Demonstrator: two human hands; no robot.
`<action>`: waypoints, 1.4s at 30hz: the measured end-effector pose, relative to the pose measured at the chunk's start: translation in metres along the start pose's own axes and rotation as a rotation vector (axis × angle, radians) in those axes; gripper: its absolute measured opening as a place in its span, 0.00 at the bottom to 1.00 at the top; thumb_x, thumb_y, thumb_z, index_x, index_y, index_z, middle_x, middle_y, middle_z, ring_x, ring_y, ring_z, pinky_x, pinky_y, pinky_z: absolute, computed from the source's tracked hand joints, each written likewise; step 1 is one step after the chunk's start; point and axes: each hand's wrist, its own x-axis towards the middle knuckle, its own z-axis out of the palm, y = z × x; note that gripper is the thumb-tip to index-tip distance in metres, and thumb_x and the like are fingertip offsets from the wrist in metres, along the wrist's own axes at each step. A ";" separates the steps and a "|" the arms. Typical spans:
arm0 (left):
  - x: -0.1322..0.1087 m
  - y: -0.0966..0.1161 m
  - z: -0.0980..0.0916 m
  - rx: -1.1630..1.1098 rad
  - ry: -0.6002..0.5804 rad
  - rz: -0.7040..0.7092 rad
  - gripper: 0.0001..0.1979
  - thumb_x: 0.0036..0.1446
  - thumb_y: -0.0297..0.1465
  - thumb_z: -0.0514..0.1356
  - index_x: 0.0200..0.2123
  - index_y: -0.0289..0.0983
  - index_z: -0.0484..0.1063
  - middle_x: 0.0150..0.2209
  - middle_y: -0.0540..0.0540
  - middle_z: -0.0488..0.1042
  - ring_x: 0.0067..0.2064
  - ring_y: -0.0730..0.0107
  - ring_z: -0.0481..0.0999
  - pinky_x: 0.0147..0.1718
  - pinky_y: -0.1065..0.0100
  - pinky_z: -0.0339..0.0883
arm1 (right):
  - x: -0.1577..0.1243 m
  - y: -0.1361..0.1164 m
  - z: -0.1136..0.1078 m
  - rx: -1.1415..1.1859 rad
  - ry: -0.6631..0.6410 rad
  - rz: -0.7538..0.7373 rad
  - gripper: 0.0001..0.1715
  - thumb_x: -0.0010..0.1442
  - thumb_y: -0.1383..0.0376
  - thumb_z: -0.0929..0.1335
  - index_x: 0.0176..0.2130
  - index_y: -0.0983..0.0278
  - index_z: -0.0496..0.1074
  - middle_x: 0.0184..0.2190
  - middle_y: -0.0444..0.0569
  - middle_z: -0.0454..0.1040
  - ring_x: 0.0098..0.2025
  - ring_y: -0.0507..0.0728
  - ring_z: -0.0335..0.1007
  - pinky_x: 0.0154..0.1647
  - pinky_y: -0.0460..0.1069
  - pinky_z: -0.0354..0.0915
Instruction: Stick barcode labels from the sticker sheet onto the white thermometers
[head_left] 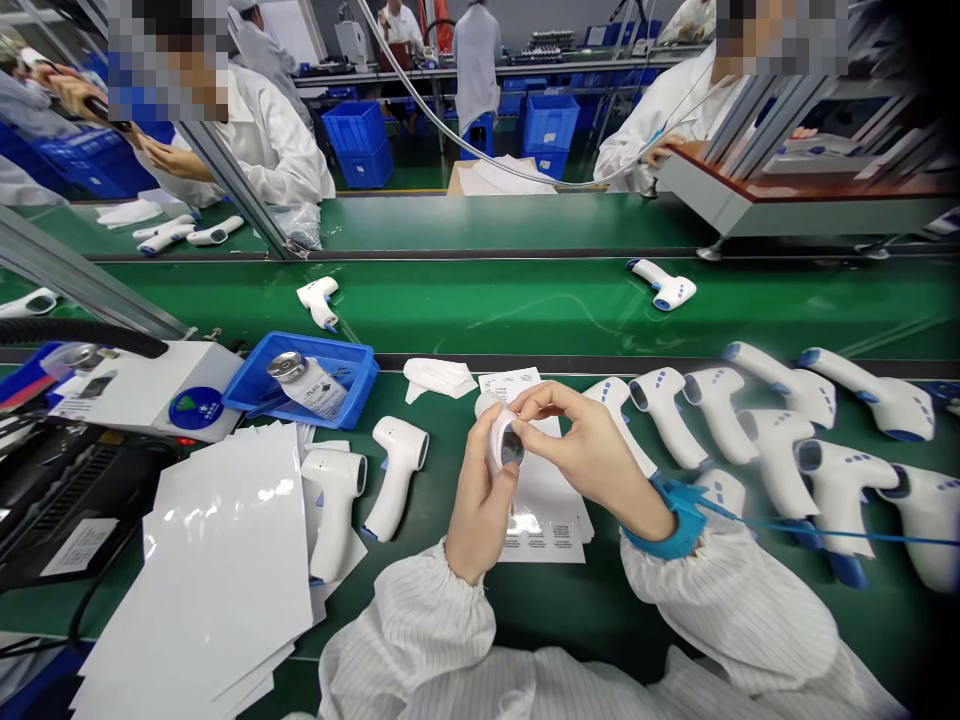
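Blue tray (300,395) holding a bottle (289,367), then glossy white sheets (217,560) and two thermometers (397,478) beside them. Left hand (480,500) wraps a white thermometer (501,440) while right hand (592,450) pinches its head, both over leaflets (544,515) on the green bench (525,600). Farther right, wrist strap (664,530) and a crowded row of thermometers (780,440).

Factory floor, electronics assembly line. Contents: long green conveyor desks (525,310) running from 9 to 3 o'clock; rows of white handheld infrared thermometers (840,490) laid out at 3 o'clock; blue plastic crates (352,140) stacked at 12 o'clock beyond the line; co-workers in white coats (270,150) at 10 and 1 o'clock; one blue anti-static wrist strap (667,525) with cord at 4 o'clock.
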 end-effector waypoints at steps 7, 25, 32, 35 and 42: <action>0.004 0.012 -0.001 -0.186 0.079 -0.228 0.21 0.66 0.45 0.49 0.57 0.45 0.59 0.42 0.45 0.71 0.33 0.68 0.74 0.23 0.70 0.70 | -0.005 0.004 0.000 0.172 -0.061 0.072 0.08 0.65 0.60 0.66 0.37 0.60 0.73 0.39 0.46 0.77 0.44 0.55 0.73 0.49 0.53 0.67; 0.003 0.013 0.000 0.000 0.126 -0.155 0.19 0.66 0.42 0.50 0.58 0.48 0.58 0.44 0.47 0.68 0.36 0.71 0.71 0.28 0.71 0.72 | -0.018 -0.009 0.008 -0.006 0.001 0.022 0.10 0.57 0.66 0.72 0.39 0.59 0.67 0.31 0.42 0.74 0.34 0.53 0.71 0.38 0.50 0.69; 0.005 0.022 -0.001 -0.084 0.086 -0.215 0.19 0.67 0.42 0.49 0.58 0.47 0.58 0.49 0.45 0.67 0.36 0.71 0.71 0.26 0.72 0.71 | -0.013 0.004 0.009 -0.078 0.044 0.013 0.20 0.56 0.62 0.72 0.47 0.58 0.64 0.46 0.49 0.69 0.45 0.57 0.68 0.45 0.54 0.68; 0.004 0.027 -0.003 -0.121 -0.006 -0.247 0.19 0.66 0.39 0.50 0.59 0.49 0.57 0.51 0.45 0.67 0.29 0.76 0.69 0.23 0.72 0.69 | -0.009 0.010 0.012 0.022 0.031 0.062 0.14 0.61 0.60 0.69 0.46 0.58 0.65 0.48 0.49 0.69 0.52 0.58 0.67 0.51 0.56 0.66; 0.002 0.031 -0.008 -0.072 -0.134 -0.144 0.39 0.49 0.17 0.56 0.62 0.49 0.53 0.59 0.45 0.62 0.45 0.67 0.73 0.40 0.66 0.72 | -0.007 0.010 0.016 0.164 -0.133 0.082 0.19 0.58 0.63 0.70 0.50 0.57 0.66 0.53 0.48 0.68 0.58 0.58 0.63 0.62 0.58 0.59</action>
